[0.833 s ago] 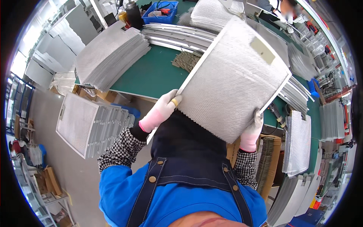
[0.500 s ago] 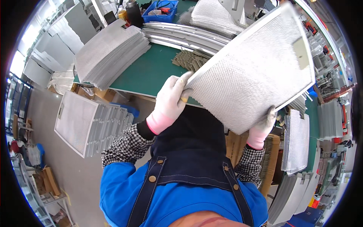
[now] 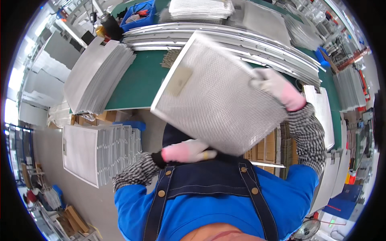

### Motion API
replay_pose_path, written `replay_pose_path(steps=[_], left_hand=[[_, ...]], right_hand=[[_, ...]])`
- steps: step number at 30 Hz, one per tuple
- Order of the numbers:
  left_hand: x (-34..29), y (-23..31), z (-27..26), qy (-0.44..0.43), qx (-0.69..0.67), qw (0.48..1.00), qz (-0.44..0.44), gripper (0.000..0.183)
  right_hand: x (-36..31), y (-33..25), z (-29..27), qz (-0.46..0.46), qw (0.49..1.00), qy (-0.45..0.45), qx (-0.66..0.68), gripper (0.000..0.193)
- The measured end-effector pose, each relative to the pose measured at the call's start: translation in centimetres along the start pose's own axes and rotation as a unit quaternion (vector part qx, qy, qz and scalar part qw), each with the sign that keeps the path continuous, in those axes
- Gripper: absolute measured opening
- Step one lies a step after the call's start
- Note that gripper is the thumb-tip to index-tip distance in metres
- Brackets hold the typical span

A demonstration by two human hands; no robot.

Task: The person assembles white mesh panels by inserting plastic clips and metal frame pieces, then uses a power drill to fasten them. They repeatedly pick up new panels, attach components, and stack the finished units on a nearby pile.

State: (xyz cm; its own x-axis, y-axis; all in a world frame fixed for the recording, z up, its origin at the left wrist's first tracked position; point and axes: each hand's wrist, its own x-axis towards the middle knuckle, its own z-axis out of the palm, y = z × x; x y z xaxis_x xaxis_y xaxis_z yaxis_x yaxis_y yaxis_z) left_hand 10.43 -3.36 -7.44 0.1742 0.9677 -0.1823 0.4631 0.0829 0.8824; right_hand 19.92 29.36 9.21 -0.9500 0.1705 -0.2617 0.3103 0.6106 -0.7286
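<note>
A silver mesh filter panel (image 3: pixel 225 92) with pale edging and a grey cut-out patch near its left corner is tilted in front of my chest. My right hand (image 3: pixel 277 87), in a white glove with a pink cuff, is closed around the panel's upper right edge; its fingertips are blurred. Down at the lower edge, close to my apron, my left hand (image 3: pixel 189 151) is gloved the same way, with its fingers curled against that edge. Part of its grip is hidden by the panel.
A green table (image 3: pixel 128 86) holds a stack of mesh panels (image 3: pixel 96 76), long metal strips (image 3: pixel 161 36) and a blue bin (image 3: pixel 138 15). More framed panels (image 3: pixel 80 150) stand at the lower left. Cardboard (image 3: pixel 261 148) lies below the held panel; a white strip (image 3: pixel 266 164) is nearby.
The panel has turned, its cut-out corner swinging from the right to the left. My right hand has moved up to the upper right edge, and my left hand down to the lower edge.
</note>
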Motion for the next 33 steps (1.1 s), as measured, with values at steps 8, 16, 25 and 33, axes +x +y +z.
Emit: replay_pose_path(steps=[8,16,25,33], left_hand=[[-2.7,9.5,-18.1,0.342,0.509,0.782,0.112,0.037],[-5.1,4.8,-17.9,0.286,0.379,0.880,-0.008,0.021],[-3.5,6.1,-17.9,0.204,0.099,0.970,-0.085,0.021],[-4.6,6.1,-18.7,0.177,0.201,0.964,-0.008,0.026]], right_hand=[[8.0,-3.9,6.6,-0.087,0.978,-0.187,-0.035,0.043],[7.4,-3.4,4.9,-0.106,0.973,-0.172,-0.114,0.028],[7.5,-6.1,7.7,-0.163,0.970,-0.145,-0.105,0.033],[8.1,-5.6,7.2,-0.120,0.956,-0.234,-0.127,0.037]])
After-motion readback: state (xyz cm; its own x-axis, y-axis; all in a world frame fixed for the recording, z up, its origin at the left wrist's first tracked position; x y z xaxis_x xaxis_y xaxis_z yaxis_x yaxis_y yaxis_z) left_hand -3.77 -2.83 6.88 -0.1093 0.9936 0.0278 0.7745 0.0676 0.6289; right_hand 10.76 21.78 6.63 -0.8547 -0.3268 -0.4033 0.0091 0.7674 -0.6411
